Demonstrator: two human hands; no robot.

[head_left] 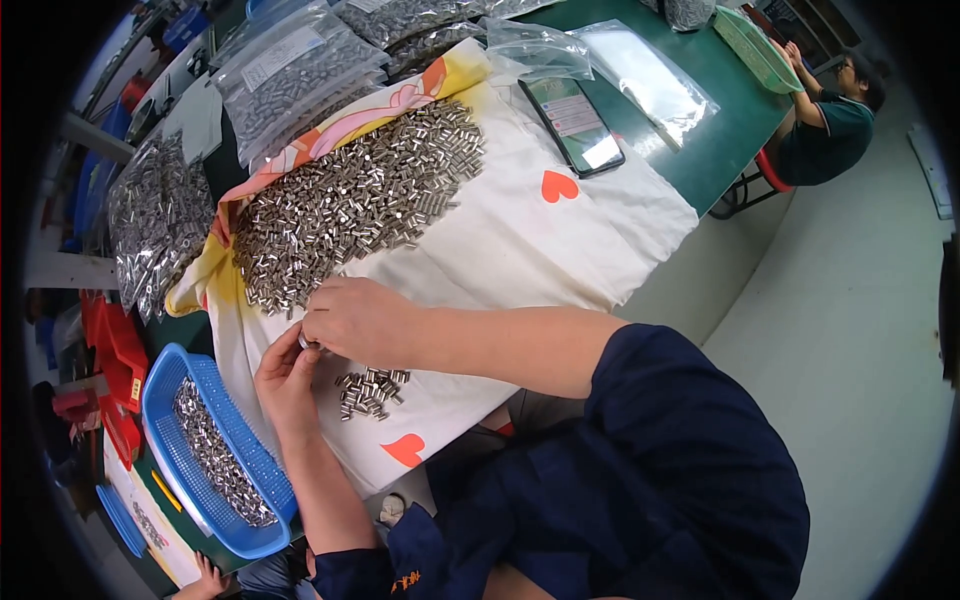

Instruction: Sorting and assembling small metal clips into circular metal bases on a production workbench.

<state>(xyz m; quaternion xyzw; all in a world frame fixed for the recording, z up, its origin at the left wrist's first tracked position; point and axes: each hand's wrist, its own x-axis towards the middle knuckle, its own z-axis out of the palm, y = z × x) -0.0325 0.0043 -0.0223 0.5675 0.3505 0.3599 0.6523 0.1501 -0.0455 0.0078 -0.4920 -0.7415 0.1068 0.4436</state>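
Note:
Over the white cloth (530,250), my left hand (285,385) pinches a small silvery metal sleeve (306,342) between thumb and fingers. My right hand (360,318) meets it from the right, its fingers curled and closed at the left fingertips; what they grip is hidden. Just beyond my hands spreads a big heap of short metal sleeves (360,195). A smaller pile of the same sleeves (372,392) lies on the cloth below my right wrist. To the left of my left forearm stands a blue plastic basket (255,440) with many metal sleeves inside.
Clear bags of metal parts (295,85) line the far side, and another bag (160,220) lies at left. A phone (572,125) rests on the cloth beside a plastic sleeve (640,75). Red bins (120,365) stand left. A co-worker (830,130) sits far right by a green basket (755,50).

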